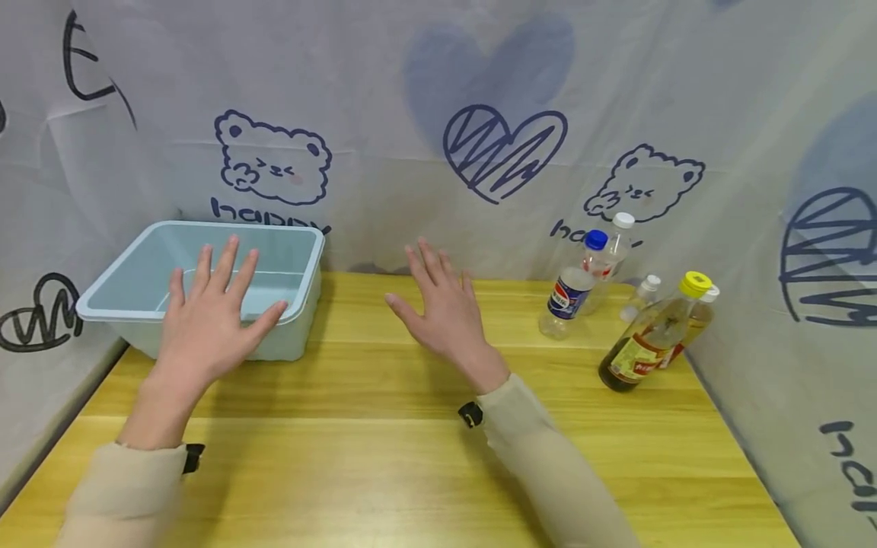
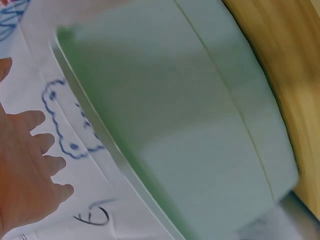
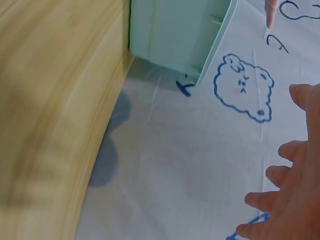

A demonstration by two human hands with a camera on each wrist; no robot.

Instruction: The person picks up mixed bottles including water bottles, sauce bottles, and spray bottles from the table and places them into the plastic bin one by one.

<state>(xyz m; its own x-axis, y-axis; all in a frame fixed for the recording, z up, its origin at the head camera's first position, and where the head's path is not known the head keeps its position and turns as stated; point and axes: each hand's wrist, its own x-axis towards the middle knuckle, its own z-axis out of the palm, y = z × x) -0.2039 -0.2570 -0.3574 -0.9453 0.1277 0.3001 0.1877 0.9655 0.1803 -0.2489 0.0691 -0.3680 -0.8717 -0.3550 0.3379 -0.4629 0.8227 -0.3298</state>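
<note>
We're in some curtained-off booth, tbh can't tell if home or lab: wood-grain bench (image 1: 384,472), pale sheets (image 1: 370,76) on three sides, doodled bears (image 1: 274,160) and hearts (image 1: 507,152).

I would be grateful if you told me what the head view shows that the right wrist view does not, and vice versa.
Only the head view: the inside of the pale blue-green tub, a blue-capped Pepsi bottle, a clear white-capped bottle, a small white-capped bottle, a yellow-capped bottle of dark liquid and another white-capped bottle behind it.

Only the right wrist view: what look like small ribs under the tub's rim.

Both: the tub's outside, the right hand, the wood-grain table and a bear drawing on the cloth.
</note>
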